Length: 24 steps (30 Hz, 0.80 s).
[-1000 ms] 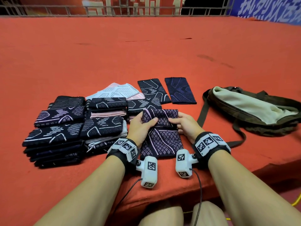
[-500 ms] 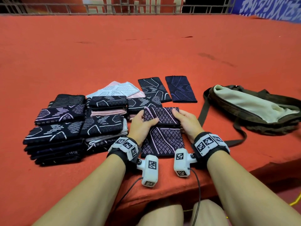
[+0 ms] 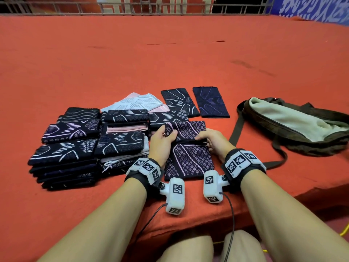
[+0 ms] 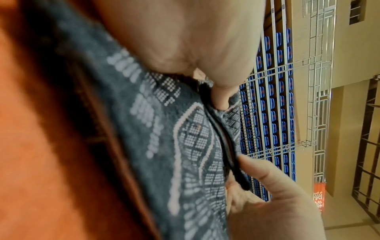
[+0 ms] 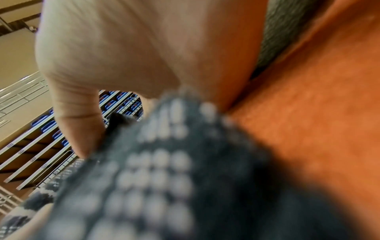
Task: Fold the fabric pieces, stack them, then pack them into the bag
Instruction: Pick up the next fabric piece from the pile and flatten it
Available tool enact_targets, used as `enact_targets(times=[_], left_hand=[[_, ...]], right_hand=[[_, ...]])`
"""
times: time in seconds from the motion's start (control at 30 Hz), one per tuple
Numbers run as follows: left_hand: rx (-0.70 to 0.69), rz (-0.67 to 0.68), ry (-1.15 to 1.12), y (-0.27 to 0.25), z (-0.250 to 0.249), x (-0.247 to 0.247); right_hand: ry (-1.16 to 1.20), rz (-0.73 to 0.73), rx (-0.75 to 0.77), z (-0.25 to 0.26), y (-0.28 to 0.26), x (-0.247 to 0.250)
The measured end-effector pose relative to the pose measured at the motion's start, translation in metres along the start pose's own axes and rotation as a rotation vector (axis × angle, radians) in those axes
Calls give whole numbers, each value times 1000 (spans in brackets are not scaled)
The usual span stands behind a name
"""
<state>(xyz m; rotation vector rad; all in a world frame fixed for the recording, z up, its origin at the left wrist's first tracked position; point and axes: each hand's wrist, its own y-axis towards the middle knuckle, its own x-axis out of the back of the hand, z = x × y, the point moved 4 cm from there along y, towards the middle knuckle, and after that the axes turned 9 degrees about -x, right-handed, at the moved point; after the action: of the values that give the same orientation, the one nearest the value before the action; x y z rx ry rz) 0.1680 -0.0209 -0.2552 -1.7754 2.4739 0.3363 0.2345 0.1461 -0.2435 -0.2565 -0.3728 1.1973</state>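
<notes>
A dark fabric piece with a pink diamond pattern [image 3: 188,159] lies near the table's front edge, its far end folded back towards me. My left hand [image 3: 163,141] pinches the left side of that folded flap, thumb on top. My right hand [image 3: 212,139] pinches its right side. The left wrist view shows my left hand's thumb [image 4: 221,97] on the fabric piece's [image 4: 191,146] dark hem, and the right hand's thumb [image 4: 259,172] further along. In the blurred right wrist view my right hand's thumb [image 5: 76,126] presses the fabric piece [image 5: 164,178]. An open olive bag [image 3: 294,125] lies to the right.
Stacks of folded dark fabric [image 3: 66,146] and a pink-and-white piece [image 3: 139,102] fill the left. Two unfolded dark pieces [image 3: 179,102] [image 3: 210,102] lie flat behind my hands. The bag's strap [image 3: 234,129] runs close to my right wrist. A red cloth [image 3: 170,53] covers the table.
Both hands have drawn the folded flap a little nearer to me and flattened it; the fold now lies lower over the piece's near half.
</notes>
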Motion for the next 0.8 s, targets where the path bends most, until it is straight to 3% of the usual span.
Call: enact_targets(times=[0.13,0.47,0.6,0.8], left_hand=[[25,-12,-18,-1,-3,-2],[3,53,22,-1,0,-7],[-47,46,97,-2,0,-2],[-3,72,50,-5,-3,-7]], right_hand=[[3,4,-8,0,-1,1],[394,8,45,-8,-2,21],[337,-24,61,-6,-2,15],[398,-99,69,-14,3,22]])
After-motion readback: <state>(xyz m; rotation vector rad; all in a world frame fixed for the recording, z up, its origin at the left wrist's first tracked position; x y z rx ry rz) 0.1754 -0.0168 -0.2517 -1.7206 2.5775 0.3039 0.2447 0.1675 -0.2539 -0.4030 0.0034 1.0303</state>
